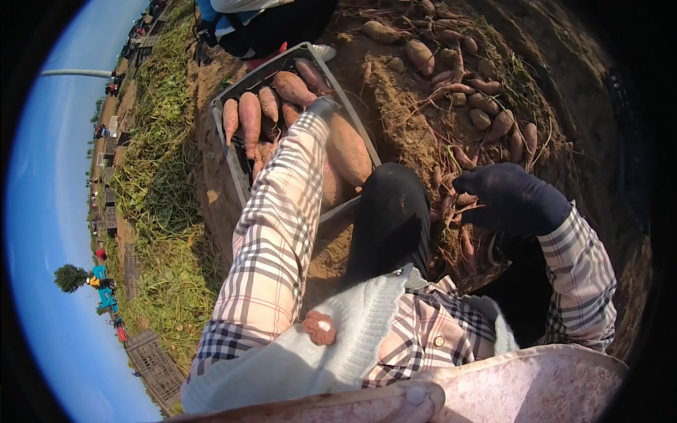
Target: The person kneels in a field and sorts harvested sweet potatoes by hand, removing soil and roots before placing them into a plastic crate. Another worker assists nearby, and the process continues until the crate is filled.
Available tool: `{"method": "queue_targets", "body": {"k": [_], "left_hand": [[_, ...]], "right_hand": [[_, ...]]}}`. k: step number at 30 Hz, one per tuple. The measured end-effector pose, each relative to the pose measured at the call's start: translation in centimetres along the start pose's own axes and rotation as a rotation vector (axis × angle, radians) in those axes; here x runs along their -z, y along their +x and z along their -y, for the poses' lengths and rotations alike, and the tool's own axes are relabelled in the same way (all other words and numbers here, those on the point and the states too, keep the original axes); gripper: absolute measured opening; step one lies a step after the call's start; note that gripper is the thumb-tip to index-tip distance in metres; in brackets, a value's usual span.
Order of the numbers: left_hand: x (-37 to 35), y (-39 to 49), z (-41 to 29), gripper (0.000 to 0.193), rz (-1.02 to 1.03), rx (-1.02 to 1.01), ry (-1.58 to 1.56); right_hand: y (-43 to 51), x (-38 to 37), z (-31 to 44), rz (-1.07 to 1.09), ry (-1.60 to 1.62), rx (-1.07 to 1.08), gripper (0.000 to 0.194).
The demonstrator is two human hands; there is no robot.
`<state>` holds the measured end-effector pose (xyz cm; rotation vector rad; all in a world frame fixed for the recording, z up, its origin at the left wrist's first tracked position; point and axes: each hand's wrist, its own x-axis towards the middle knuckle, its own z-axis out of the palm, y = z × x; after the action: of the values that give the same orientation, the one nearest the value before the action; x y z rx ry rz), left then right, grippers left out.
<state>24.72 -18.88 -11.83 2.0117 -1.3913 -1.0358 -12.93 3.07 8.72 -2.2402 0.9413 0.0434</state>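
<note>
My left hand (323, 107), in a dark glove, reaches into a grey plastic crate (240, 182) of sweet potatoes. It touches or lies close against a reddish sweet potato (292, 88); its fingers are mostly hidden, so its hold cannot be told. Beside it in the crate lies a large sweet potato (349, 150), and more (249, 124) lie to the left. My right hand (508, 198), in a dark glove, is over a heap of small sweet potatoes and roots (465, 201) on the soil. Its fingers are partly spread, with no sweet potato seen in them.
More sweet potatoes (420, 55) lie on loose soil beyond my right hand. A co-worker in dark trousers (296, 26) is at the crate's far end. Cut vines (164, 174) cover the ground at left, with another crate (156, 365) and distant people. My knee (396, 195) is beside the crate.
</note>
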Motion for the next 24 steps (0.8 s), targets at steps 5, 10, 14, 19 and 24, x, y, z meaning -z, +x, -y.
{"method": "queue_targets", "body": {"k": [5, 10, 14, 19, 24], "left_hand": [[0.7, -0.5, -0.5, 0.036, 0.058, 0.061, -0.111], [1.7, -1.2, -0.7, 0.037, 0.14, 0.133, -0.281], [1.2, -2.0, -0.5, 0.04, 0.117, 0.099, -0.401], [0.3, -3.7, 0.2, 0.033, -0.009, -0.399, -0.482], [1.7, -7.2, -2.6, 0.026, -0.138, -0.653, -0.503]], "right_hand": [[-0.2, 0.1, 0.0, -0.007, 0.013, -0.026, 0.037], [0.0, -0.1, -0.3, 0.003, -0.008, -0.001, 0.037], [0.2, -0.2, -0.6, 0.002, 0.004, -0.006, 0.037], [0.5, 0.1, -0.4, -0.008, 0.034, -0.024, 0.035], [0.4, 0.4, -0.1, 0.052, 0.028, -0.079, 0.033]]}}
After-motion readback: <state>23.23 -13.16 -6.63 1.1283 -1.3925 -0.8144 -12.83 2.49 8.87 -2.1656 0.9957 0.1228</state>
